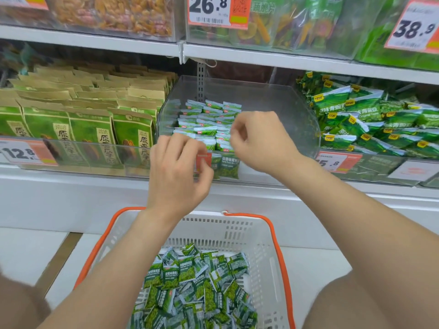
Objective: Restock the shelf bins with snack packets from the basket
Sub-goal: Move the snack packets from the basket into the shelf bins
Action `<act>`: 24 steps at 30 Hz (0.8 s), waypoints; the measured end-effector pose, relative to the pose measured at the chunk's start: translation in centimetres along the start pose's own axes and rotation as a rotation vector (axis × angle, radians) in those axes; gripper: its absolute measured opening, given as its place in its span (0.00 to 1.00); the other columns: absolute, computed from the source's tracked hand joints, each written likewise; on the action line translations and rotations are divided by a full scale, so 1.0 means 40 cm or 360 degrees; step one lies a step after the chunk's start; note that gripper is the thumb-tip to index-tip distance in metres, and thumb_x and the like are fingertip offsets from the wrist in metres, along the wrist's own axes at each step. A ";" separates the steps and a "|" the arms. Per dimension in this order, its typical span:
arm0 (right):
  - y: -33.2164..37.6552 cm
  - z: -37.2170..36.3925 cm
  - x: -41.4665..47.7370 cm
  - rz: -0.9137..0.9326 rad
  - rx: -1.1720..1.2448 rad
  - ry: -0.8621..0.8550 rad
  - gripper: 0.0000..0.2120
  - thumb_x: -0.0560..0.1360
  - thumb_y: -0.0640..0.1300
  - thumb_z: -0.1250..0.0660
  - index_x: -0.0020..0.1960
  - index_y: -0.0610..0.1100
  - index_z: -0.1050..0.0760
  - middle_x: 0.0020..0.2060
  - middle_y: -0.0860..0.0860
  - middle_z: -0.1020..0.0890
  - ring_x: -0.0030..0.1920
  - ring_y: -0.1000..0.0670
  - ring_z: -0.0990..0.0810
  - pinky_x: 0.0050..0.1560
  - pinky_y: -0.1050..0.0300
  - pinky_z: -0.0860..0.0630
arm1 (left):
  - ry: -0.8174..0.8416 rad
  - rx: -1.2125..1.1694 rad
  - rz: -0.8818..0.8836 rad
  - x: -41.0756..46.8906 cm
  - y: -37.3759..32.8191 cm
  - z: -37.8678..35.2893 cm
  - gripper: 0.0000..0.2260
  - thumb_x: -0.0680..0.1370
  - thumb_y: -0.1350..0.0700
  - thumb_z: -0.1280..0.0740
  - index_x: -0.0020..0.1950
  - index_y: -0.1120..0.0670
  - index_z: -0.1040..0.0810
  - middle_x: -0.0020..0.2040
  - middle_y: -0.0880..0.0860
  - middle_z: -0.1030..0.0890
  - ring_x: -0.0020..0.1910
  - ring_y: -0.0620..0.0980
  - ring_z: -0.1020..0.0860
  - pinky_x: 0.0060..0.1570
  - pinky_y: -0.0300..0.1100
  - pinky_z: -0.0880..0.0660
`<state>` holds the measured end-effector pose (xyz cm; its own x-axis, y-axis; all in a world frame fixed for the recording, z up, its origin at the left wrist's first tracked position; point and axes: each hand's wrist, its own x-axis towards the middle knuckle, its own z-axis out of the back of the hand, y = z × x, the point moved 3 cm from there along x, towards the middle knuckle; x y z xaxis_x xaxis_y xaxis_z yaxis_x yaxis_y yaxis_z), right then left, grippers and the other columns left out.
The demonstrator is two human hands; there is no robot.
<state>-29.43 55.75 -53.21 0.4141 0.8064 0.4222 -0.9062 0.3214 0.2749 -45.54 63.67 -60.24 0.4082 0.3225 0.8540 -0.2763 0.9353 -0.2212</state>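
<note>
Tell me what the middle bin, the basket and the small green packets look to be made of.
The middle bin: clear rigid plastic, probably acrylic; contents show through its glossy walls. The basket: white moulded plastic, matte, with slotted walls; orange handles look plastic too. The small green packets: thin printed film, shiny, with crimped ends.

Price labels: upper middle tag point(209, 8), "26.8" above a barcode, beside a QR code; upper right tag point(414, 27), "38.9"; lower left tag point(20, 153), "12.8"; lower right tag point(335, 162), partly covered by an arm, "5.8" legible. Kraft bags point(99, 136): "洽洽", "原香瓜子". Large green packets point(363, 112): "青豌豆". Front snack packet point(229, 166) in the middle bin: line ending "青豌豆"; smaller print blurred.
</note>
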 end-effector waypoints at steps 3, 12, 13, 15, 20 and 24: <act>0.081 -0.013 -0.078 0.0216 -0.0039 0.0230 0.08 0.68 0.51 0.37 0.38 0.48 0.23 0.32 0.52 0.19 0.38 0.45 0.19 0.39 0.51 0.20 | 0.0132 -0.0140 -0.0116 -0.079 -0.010 -0.023 0.04 0.72 0.62 0.31 0.42 0.57 0.26 0.40 0.55 0.27 0.40 0.59 0.29 0.38 0.52 0.33; 0.078 -0.222 -0.311 0.0459 -0.0601 0.1713 0.13 0.80 0.42 0.38 0.37 0.47 0.35 0.36 0.49 0.30 0.33 0.48 0.29 0.31 0.57 0.36 | 0.1989 0.0159 0.0286 -0.493 0.099 -0.203 0.10 0.79 0.46 0.40 0.40 0.48 0.25 0.36 0.47 0.21 0.36 0.52 0.22 0.33 0.44 0.27; 0.072 -0.243 -0.329 0.0463 -0.0621 0.1815 0.13 0.80 0.41 0.38 0.38 0.47 0.36 0.37 0.48 0.29 0.33 0.48 0.29 0.33 0.56 0.33 | 0.2156 0.0167 0.0312 -0.538 0.105 -0.211 0.10 0.79 0.47 0.40 0.41 0.49 0.23 0.37 0.48 0.20 0.37 0.52 0.21 0.34 0.44 0.26; 0.064 -0.276 -0.356 0.0471 -0.0651 0.1924 0.13 0.81 0.40 0.39 0.38 0.46 0.37 0.39 0.48 0.28 0.34 0.47 0.28 0.34 0.53 0.29 | 0.2400 0.0168 0.0433 -0.618 0.120 -0.223 0.10 0.80 0.50 0.38 0.41 0.52 0.23 0.38 0.52 0.20 0.38 0.54 0.21 0.36 0.45 0.25; 0.084 -0.326 -0.361 0.0534 -0.0675 0.1880 0.13 0.81 0.36 0.39 0.40 0.47 0.36 0.40 0.49 0.30 0.34 0.48 0.26 0.31 0.54 0.30 | 0.2731 0.0104 0.0643 -0.751 0.151 -0.242 0.07 0.83 0.48 0.37 0.52 0.50 0.25 0.50 0.52 0.20 0.48 0.53 0.21 0.52 0.52 0.20; 0.099 -0.346 -0.352 0.0523 -0.0652 0.1871 0.05 0.81 0.36 0.38 0.51 0.44 0.27 0.40 0.49 0.32 0.34 0.49 0.27 0.30 0.54 0.31 | 0.2794 -0.0050 0.0630 -0.819 0.109 -0.257 0.14 0.81 0.42 0.32 0.57 0.52 0.25 0.55 0.51 0.24 0.51 0.53 0.23 0.55 0.53 0.21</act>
<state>-40.03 52.55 -70.02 0.0329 0.7599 -0.6492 -0.9975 -0.0153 -0.0685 -51.16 58.70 -94.03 0.6846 0.2465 -0.6859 -0.5698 0.7679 -0.2927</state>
